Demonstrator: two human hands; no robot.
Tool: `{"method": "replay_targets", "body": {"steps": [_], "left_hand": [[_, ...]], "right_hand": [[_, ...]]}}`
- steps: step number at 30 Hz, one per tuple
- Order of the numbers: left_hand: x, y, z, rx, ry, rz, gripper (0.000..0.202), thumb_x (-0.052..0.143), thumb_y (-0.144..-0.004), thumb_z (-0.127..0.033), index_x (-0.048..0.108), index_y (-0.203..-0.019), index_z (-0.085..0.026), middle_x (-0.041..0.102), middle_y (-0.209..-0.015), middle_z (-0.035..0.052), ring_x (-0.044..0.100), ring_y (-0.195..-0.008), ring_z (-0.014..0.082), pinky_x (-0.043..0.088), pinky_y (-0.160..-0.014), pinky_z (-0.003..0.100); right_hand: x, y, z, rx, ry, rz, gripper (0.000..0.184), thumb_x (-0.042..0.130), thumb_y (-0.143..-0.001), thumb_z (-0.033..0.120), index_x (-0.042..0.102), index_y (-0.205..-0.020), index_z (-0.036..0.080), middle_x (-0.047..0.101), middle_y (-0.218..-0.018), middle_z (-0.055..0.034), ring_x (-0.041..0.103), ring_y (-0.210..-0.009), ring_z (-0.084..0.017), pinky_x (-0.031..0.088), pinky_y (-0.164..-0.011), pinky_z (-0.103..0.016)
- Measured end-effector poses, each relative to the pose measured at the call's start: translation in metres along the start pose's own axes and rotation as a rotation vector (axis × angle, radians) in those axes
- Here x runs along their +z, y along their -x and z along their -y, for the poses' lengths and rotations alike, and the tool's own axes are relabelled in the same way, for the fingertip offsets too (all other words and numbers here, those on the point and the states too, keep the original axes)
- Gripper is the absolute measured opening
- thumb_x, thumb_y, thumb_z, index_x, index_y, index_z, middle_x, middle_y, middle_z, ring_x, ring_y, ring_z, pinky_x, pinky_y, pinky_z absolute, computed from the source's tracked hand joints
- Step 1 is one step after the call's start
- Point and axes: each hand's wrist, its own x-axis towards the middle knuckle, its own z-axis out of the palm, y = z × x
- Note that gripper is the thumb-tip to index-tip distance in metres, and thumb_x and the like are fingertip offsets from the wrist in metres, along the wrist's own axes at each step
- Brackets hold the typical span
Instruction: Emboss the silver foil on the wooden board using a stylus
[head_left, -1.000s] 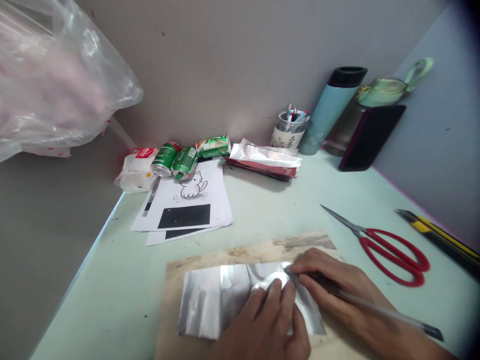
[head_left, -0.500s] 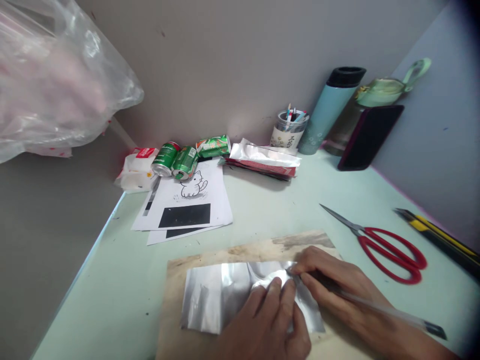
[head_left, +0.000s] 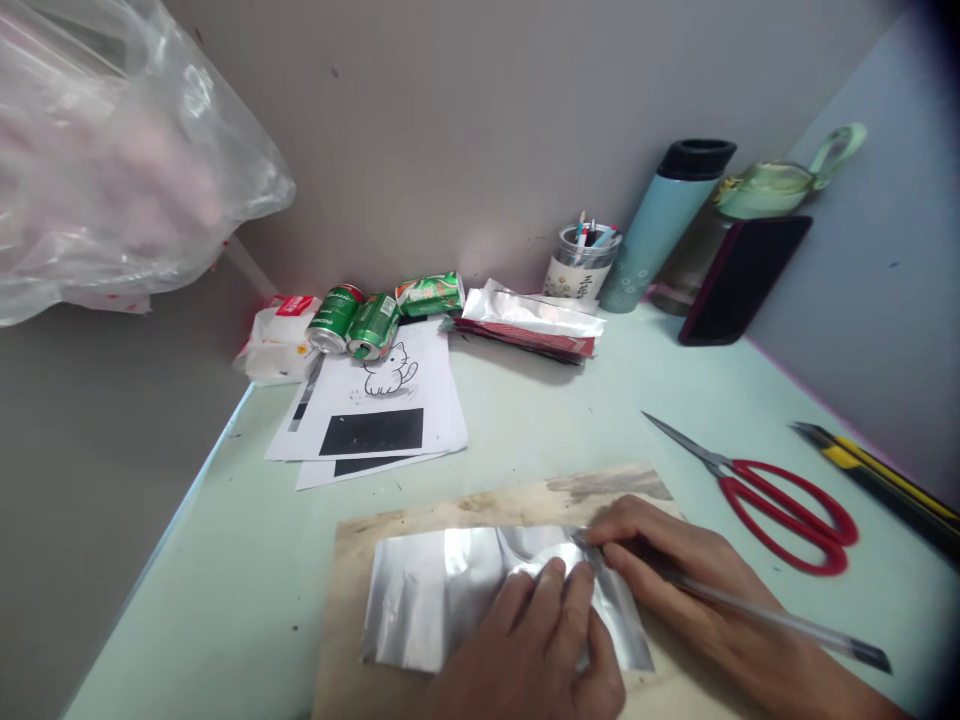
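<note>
A shiny silver metal sheet (head_left: 435, 595) lies on a wooden board (head_left: 517, 500) at the near edge of the pale green table. My left hand (head_left: 536, 640) presses down on the sheet's right half with its fingers lying flat. Beside it, my right hand (head_left: 675, 570) is closed round a long clear pen (head_left: 757, 615). The pen's tip touches the sheet just above my left fingertips, and its dark end points to the lower right.
Red-handled scissors (head_left: 780, 495) and a yellow-black utility knife (head_left: 877, 480) lie to the right. Further back are paper sheets with a cat drawing (head_left: 379, 405), green cans (head_left: 360, 320), a tissue pack (head_left: 274, 340), foil packets (head_left: 529, 320), a pen cup (head_left: 577, 260), bottles (head_left: 660, 220) and a phone (head_left: 742, 275). A plastic bag (head_left: 112, 170) hangs at upper left.
Hardly anything differs: both hands stay on the sheet with the pen tip at the same spot. The view has shifted slightly.
</note>
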Motion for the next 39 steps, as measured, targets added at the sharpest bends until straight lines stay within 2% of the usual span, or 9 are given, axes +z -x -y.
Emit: {"method": "replay_targets", "body": {"steps": [4,7,13,18,25,27,32,36,39], "left_hand": [[0.0037,0.0005,-0.0026,-0.041,0.036,-0.040,0.014,0.052,-0.093,-0.006,0.062,-0.092,-0.016,0.076,-0.104,0.0079,0.069,-0.097,0.0222,0.036,-0.110,0.051],[0.0042,0.0014,-0.0042,-0.070,0.049,-0.017,0.015,0.051,-0.093,-0.006,0.061,-0.096,-0.017,0.075,-0.107,0.0077,0.068,-0.101,0.0217,0.030,-0.115,0.051],[0.0032,0.0031,-0.0044,-0.037,0.059,0.024,0.014,0.050,-0.095,-0.008,0.061,-0.098,-0.016,0.074,-0.111,0.0096,0.067,-0.104,0.0233,0.027,-0.115,0.052],[0.0045,0.0021,-0.0044,-0.050,0.064,-0.016,0.016,0.050,-0.093,-0.005,0.061,-0.096,-0.016,0.075,-0.108,0.0094,0.068,-0.101,0.0229,0.028,-0.115,0.051],[0.0011,0.0030,-0.0036,-0.040,0.049,0.060,0.013,0.051,-0.095,-0.008,0.061,-0.099,-0.016,0.072,-0.114,0.0090,0.066,-0.107,0.0233,0.036,-0.110,0.049],[0.0014,0.0032,-0.0036,-0.042,0.049,0.048,0.013,0.052,-0.095,-0.009,0.061,-0.099,-0.016,0.072,-0.114,0.0093,0.066,-0.107,0.0235,0.036,-0.110,0.050],[0.0029,0.0021,-0.0032,-0.048,0.050,0.009,0.015,0.050,-0.094,-0.006,0.061,-0.097,-0.016,0.074,-0.110,0.0092,0.066,-0.105,0.0233,0.034,-0.111,0.051],[0.0023,0.0030,-0.0039,-0.052,0.055,0.033,0.013,0.051,-0.096,-0.008,0.061,-0.098,-0.016,0.073,-0.112,0.0090,0.065,-0.107,0.0230,0.038,-0.109,0.049],[0.0026,0.0045,-0.0049,-0.050,0.045,0.046,0.012,0.052,-0.096,-0.009,0.061,-0.100,-0.016,0.072,-0.115,0.0092,0.065,-0.109,0.0232,0.038,-0.109,0.050]], "right_hand": [[0.0012,-0.0007,0.0005,-0.014,0.028,0.010,0.017,0.052,-0.098,0.027,0.067,-0.092,0.024,0.071,-0.087,-0.0018,0.069,-0.081,-0.017,0.054,-0.072,-0.027],[-0.0001,0.0003,0.0011,-0.023,0.031,0.022,0.017,0.050,-0.099,0.027,0.066,-0.091,0.024,0.070,-0.087,-0.0016,0.068,-0.081,-0.016,0.053,-0.072,-0.027],[-0.0018,0.0017,0.0016,-0.015,0.063,0.073,0.020,0.046,-0.102,0.027,0.061,-0.090,0.023,0.065,-0.086,-0.0010,0.064,-0.079,-0.015,0.051,-0.071,-0.027],[-0.0019,0.0030,0.0037,-0.002,0.084,0.090,0.023,0.043,-0.102,0.026,0.055,-0.083,0.023,0.061,-0.080,-0.0001,0.060,-0.070,-0.014,0.049,-0.066,-0.027],[-0.0026,0.0017,0.0014,0.028,-0.002,0.021,0.020,0.048,-0.100,0.029,0.065,-0.092,0.023,0.070,-0.086,-0.0036,0.068,-0.079,-0.018,0.053,-0.068,-0.028],[-0.0020,0.0009,0.0011,0.022,-0.007,0.008,0.019,0.049,-0.099,0.030,0.066,-0.093,0.023,0.071,-0.086,-0.0035,0.069,-0.079,-0.018,0.053,-0.067,-0.028],[-0.0005,-0.0001,0.0031,0.011,0.034,0.018,0.018,0.049,-0.099,0.027,0.065,-0.091,0.024,0.070,-0.087,-0.0025,0.068,-0.080,-0.018,0.053,-0.070,-0.028],[-0.0014,0.0010,0.0048,-0.008,0.051,0.041,0.017,0.047,-0.100,0.026,0.062,-0.092,0.024,0.068,-0.089,-0.0024,0.066,-0.082,-0.017,0.052,-0.074,-0.029],[-0.0025,0.0019,0.0057,-0.005,0.065,0.054,0.019,0.044,-0.102,0.026,0.059,-0.090,0.023,0.066,-0.085,-0.0016,0.064,-0.077,-0.016,0.052,-0.071,-0.028]]}}
